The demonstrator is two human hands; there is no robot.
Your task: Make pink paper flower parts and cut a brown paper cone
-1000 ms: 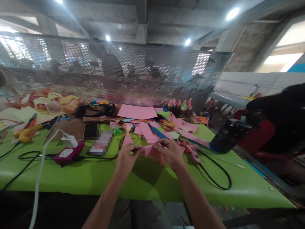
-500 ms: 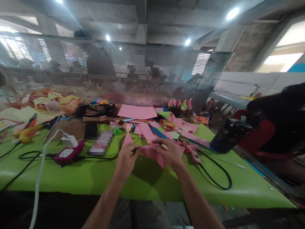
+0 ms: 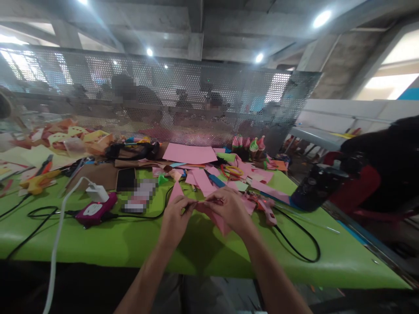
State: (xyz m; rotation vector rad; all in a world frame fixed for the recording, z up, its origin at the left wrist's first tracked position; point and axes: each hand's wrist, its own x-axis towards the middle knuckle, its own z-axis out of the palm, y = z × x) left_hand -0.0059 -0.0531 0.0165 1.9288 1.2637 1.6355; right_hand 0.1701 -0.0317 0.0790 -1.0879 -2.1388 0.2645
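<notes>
Obs.: person seated at a green table (image 3: 98, 244), both forearms reaching in from 6 o'clock. The left hand (image 3: 173, 218) and right hand (image 3: 229, 209) meet over a pink paper piece (image 3: 214, 218), held just above the tabletop near the middle of the table's front half. Left thumb and forefinger are closed in a pinch on the paper's left tip; right fingers are curled shut over its top edge, with a pink point hanging below the right palm. How hard either pinch presses cannot be told.

Surroundings: at 3 o'clock of the right hand, just beside it, a glue gun (image 3: 265, 207) with its black cord (image 3: 301, 248) looping toward the table's right front. At 12 o'clock, a litter of pink paper scraps (image 3: 203, 181) and a larger pink sheet (image 3: 190, 153). At 9 o'clock, well apart, a magenta device (image 3: 94, 209) with a white charger (image 3: 94, 192) and a phone (image 3: 125, 179).

Judgement: the step looks like creasing or rolling a fold along the top edge. To do it well, keep the left pinch fixed as the anchor, run the right fingertips along the edge in one pass, keep the corners matched before pressing, and hold the paper clear of the glue gun's tip, which may be hot.
</notes>
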